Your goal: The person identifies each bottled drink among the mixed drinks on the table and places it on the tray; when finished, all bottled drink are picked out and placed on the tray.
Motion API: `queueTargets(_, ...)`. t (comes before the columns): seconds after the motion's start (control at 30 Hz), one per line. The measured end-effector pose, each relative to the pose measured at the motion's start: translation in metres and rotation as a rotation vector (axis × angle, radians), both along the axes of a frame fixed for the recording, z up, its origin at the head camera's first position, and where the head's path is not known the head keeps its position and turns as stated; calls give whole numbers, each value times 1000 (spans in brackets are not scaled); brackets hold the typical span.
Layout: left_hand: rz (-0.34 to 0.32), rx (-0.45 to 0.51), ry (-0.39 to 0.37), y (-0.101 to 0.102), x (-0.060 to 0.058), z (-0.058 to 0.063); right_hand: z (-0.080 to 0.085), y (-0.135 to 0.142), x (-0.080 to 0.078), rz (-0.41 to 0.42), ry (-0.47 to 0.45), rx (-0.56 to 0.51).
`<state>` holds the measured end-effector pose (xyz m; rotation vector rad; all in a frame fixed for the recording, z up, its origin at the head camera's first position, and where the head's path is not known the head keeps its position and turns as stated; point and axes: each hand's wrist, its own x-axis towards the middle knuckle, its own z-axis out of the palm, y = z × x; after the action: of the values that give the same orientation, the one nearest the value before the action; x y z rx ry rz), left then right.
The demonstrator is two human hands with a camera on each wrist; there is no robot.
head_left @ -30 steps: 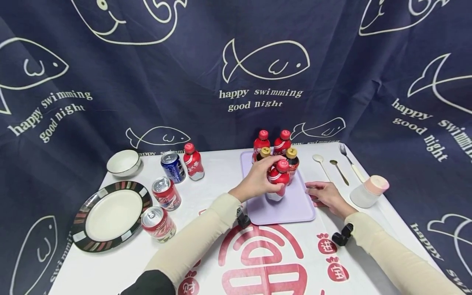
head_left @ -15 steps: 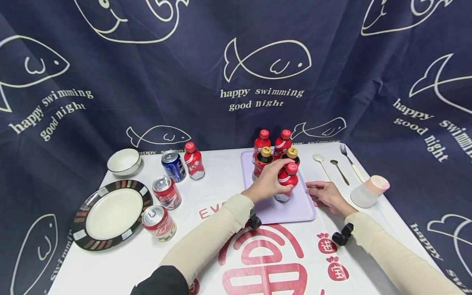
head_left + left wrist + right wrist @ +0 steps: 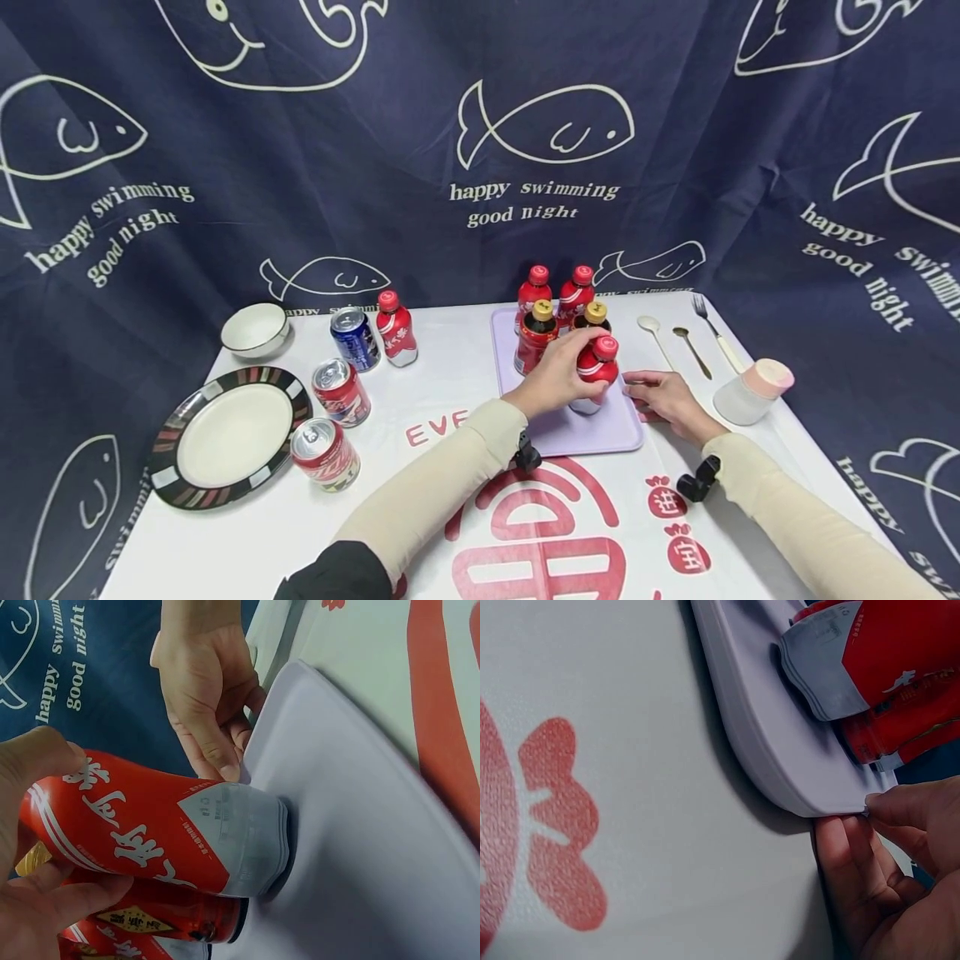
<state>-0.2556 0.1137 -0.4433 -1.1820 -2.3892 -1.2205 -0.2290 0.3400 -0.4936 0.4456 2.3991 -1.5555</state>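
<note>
My left hand (image 3: 557,377) grips a red-labelled drink bottle (image 3: 598,365) with a red cap, thumb and fingers around its upper part. The bottle stands near the right side of the lilac tray (image 3: 600,437); in the left wrist view its clear base (image 3: 259,840) is at the tray surface. Behind it are two gold-capped bottles (image 3: 536,340), then two red-capped ones (image 3: 534,293). At the tray's right edge, my right hand (image 3: 669,402) pinches the rim, with the thumb (image 3: 900,806) above and fingers underneath in the right wrist view.
Left of the tray stand another red bottle (image 3: 396,332), a blue can (image 3: 356,340) and two red cans (image 3: 341,393). Farther left are a white bowl (image 3: 255,331) and a dark-rimmed plate (image 3: 232,433). Two spoons (image 3: 692,352), a fork (image 3: 718,333) and a pink-and-white cup (image 3: 752,392) lie right.
My left hand has shifted the red bottle rightward across the tray, uncovering the left gold-capped bottle. My right hand has stayed at the tray's edge.
</note>
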Motion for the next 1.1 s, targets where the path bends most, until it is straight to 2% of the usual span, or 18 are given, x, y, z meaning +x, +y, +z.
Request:
queueTargets(0.37,27,-52,1,4,6,3,-1,1,-2,12,9,2)
queueTargets(0.57,26,-32,-17,1,8,4,0,0,-1,13,11,7)
queueTargets(0.77,20,22,-22,-14,10,15,2,-1,-1,11,10,11)
queueTargets(0.9,49,58,50,-34,9,25,3,-2,-1,4,5,15)
queueTargets(1.1,152,153,209,-76,2,35,2,0,2,4,-6,19)
